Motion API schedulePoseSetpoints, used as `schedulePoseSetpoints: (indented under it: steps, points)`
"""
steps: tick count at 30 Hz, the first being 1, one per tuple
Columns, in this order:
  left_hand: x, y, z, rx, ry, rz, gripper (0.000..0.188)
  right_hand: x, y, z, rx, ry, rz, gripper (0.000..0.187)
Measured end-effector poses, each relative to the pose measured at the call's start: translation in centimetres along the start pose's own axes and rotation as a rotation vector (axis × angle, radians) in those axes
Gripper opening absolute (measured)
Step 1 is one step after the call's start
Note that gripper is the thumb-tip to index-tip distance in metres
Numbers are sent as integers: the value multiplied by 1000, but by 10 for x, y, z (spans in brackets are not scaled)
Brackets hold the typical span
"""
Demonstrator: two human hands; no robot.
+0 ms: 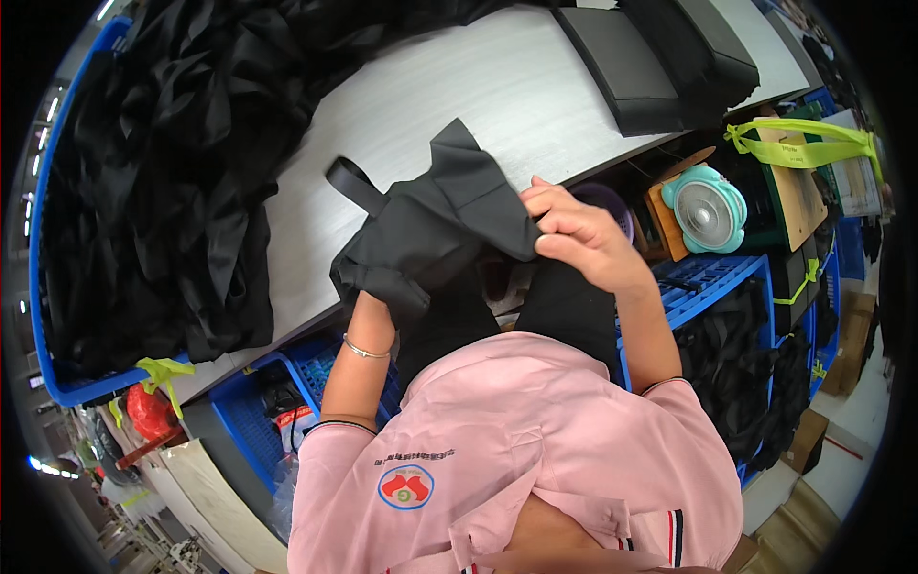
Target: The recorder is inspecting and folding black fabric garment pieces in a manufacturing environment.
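A black fabric piece (430,230), like a small sewn pouch or bag, is spread between my hands above the near edge of the table. From its left side a short strap loop (356,186) sticks up. The fingers of my right hand (583,234) are closed on the cloth's right edge, thumb below. My left hand (375,308) goes in under or inside the cloth at its lower left; only the wrist end shows, and the fingers are hidden.
A blue basket (40,239) heaped with black fabric stands at the left, its pile spreading along the far side of the white table (382,105). Black padded boxy pieces (626,81) lie far right. A turquoise fan (708,212) and blue crates (712,292) are at my right.
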State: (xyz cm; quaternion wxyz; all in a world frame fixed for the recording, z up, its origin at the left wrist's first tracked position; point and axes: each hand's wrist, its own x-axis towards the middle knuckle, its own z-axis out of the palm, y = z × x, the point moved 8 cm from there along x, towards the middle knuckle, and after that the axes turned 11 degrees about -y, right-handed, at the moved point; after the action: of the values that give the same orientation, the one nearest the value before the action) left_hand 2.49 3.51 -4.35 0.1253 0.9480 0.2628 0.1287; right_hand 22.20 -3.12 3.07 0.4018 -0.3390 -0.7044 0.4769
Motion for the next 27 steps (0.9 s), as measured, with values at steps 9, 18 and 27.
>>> schedulePoseSetpoints:
  steps: [9, 18, 27]
  points:
    - [-3, -31, 69, -1388, 75, -668, 44, 66, 12, -104, -686, 520, 0, 18]
    - [-3, -55, -16, -1103, 637, -572, 27, -2, 92, -30, 161, 717, 299, 24]
    - [70, -30, 37, -1813, 239, -339, 39, 27, 120, 7, 1049, 333, 245, 39]
